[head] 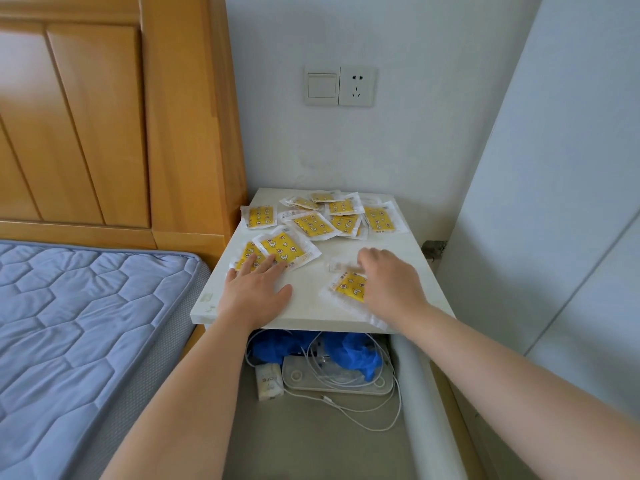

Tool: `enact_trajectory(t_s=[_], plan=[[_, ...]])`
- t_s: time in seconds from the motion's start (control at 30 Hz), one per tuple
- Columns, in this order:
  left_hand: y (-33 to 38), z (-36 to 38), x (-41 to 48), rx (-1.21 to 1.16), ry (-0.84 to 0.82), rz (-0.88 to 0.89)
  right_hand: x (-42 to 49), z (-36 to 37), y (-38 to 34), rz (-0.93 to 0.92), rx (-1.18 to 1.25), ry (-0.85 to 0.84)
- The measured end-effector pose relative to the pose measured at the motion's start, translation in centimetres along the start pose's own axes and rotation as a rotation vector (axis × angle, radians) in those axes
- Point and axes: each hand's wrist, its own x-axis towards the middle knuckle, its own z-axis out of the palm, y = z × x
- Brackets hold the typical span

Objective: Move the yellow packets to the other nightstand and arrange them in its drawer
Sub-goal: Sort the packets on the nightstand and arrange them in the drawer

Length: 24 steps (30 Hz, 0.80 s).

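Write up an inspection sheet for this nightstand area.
Surface: white nightstand top, flat.
Job's things: yellow packets scattered on the top, many overlapping toward the back.
Clutter: blue crumpled material, white device and small white pack in the open space beneath.
Hands: left hand flat, fingers on two near packets; right hand over another packet, blurred, grip unclear.
Cables: white cable looped across the space beneath.
Surroundings: mattress and wooden headboard to the left; switch and socket on the wall.

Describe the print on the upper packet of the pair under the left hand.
Yellow packet printed with white moons, stars and red-centred flowers; head view shows it best.
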Motion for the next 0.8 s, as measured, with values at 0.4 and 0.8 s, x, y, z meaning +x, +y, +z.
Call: enact_trajectory(t_s=[0.4,0.8], plan=[[0.0,0.0,0.1,0.014,-0.006,-0.007,2.7,0.1,-0.3,0.204,0.097,-0.373],[0.0,-0.1,0.0,-0.002,-0.005,-0.005,5.7,-1.4,-0.3,0.423,0.114,-0.746]])
